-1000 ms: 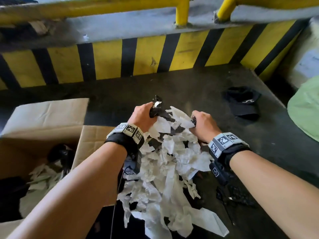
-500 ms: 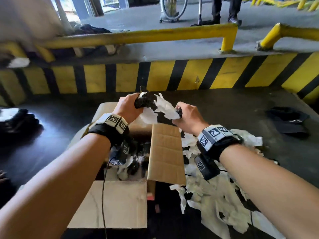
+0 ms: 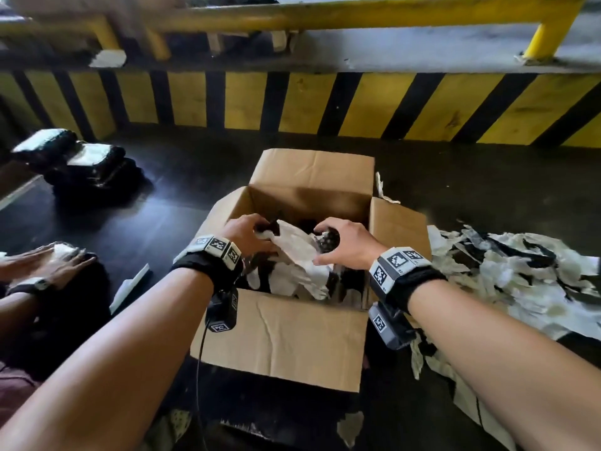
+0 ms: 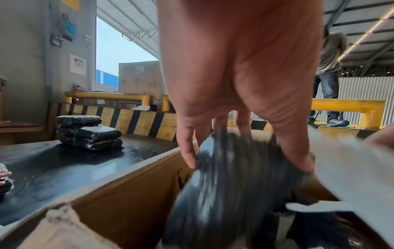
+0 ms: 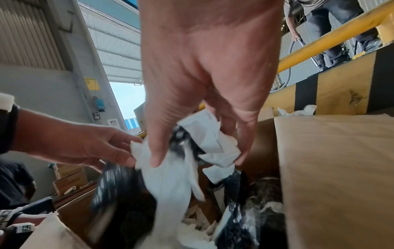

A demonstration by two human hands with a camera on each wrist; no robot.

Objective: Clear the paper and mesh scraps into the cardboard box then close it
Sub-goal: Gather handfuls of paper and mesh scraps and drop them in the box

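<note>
The open cardboard box (image 3: 283, 340) stands in the middle of the dark floor with all its flaps out. Both my hands hover over its opening with a bundle of white paper and black mesh scraps (image 3: 292, 258) between them. My left hand (image 3: 260, 227) grips black mesh (image 4: 234, 193) at the bundle's left end. My right hand (image 3: 325, 245) curls round a mesh wad and crumpled paper (image 5: 213, 146). The bundle hangs down into the box and looks blurred. More scraps (image 5: 255, 219) lie at the bottom. A big pile of scraps (image 3: 504, 271) spreads right of the box.
Another person's hand (image 3: 48, 265) rests on a dark bundle at the left. Stacked black wrapped packs (image 3: 81, 157) sit at the far left. A yellow-and-black striped kerb (image 3: 325, 102) with a yellow rail (image 3: 357, 11) closes off the back. Someone stands beyond the rail (image 4: 330, 67).
My hands lifted the bundle off the pile, carried it left over the box and lowered it into the opening. The pile now lies to my right.
</note>
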